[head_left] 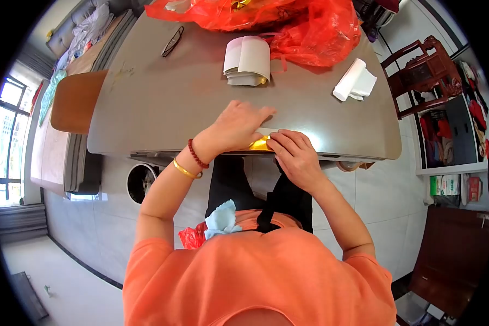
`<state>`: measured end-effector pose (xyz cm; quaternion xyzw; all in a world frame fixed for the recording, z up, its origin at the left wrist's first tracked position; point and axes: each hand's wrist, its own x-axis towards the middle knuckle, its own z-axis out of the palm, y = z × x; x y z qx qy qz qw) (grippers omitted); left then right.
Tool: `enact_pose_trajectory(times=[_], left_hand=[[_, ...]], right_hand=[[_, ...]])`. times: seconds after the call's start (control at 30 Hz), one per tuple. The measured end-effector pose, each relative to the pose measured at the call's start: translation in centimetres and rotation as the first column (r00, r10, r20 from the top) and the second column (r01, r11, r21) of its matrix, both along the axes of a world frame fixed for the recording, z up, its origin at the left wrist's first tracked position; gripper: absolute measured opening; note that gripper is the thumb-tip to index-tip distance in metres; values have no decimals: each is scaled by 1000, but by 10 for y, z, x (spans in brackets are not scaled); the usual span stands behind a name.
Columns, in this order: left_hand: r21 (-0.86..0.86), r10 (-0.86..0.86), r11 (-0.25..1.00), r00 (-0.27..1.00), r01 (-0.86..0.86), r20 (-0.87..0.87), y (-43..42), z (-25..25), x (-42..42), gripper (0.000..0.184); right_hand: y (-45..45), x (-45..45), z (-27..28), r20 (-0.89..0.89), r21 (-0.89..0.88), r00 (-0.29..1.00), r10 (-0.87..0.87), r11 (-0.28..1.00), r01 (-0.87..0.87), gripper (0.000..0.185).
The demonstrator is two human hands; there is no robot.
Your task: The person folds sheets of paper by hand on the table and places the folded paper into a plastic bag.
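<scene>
White daylight fills the window [6, 125] at the far left of the frame. Beside it, toward the upper left, we see a bed [57, 144], and then the rounded brown back of a chair [79, 101], which stands at the left end of our grey-brown table [157, 103]. Below the table's left part, a bin [141, 183] with a dark inside stands on the pale floor tiles. In the upper left part of the tabletop lies a pair of glasses [173, 42].

Near the centre is our left hand [236, 126], with a red bead bracelet [196, 154] and a gold bangle [187, 170] at the wrist. Its fingers are partly blurred and the thumb is spread away; it is at the left end of the gold sheet [259, 143], but we cannot tell if it grips. Above, at upper centre, stands a curled stack of pale paper [247, 61]. The gold sheet itself is at the middle of the frame, along the near edge of the table, between our two hands. Our right hand [294, 157] touches its right end with the fingers close together; the thumb is hidden, so we cannot tell if it pinches.

At upper right of centre spreads a red plastic bag [320, 41], and further right lies a white roll [356, 80]. At the right edge, we see a carved wooden chair [428, 64].
</scene>
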<state>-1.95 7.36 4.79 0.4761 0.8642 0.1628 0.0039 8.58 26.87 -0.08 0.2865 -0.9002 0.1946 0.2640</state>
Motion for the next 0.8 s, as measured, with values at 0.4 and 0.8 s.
enact_pose_trajectory(times=[0.4,0.8], left_hand=[[320,154,945,948,-60,-278,-17,-48,83,41],[263,137,963,955,-66,-262,-19,-51,85,47]], right_hand=[[16,-19,6,175,-170,975,135,980,-105,24],[13,-45,26,609,-189,791,62,980,68,12]])
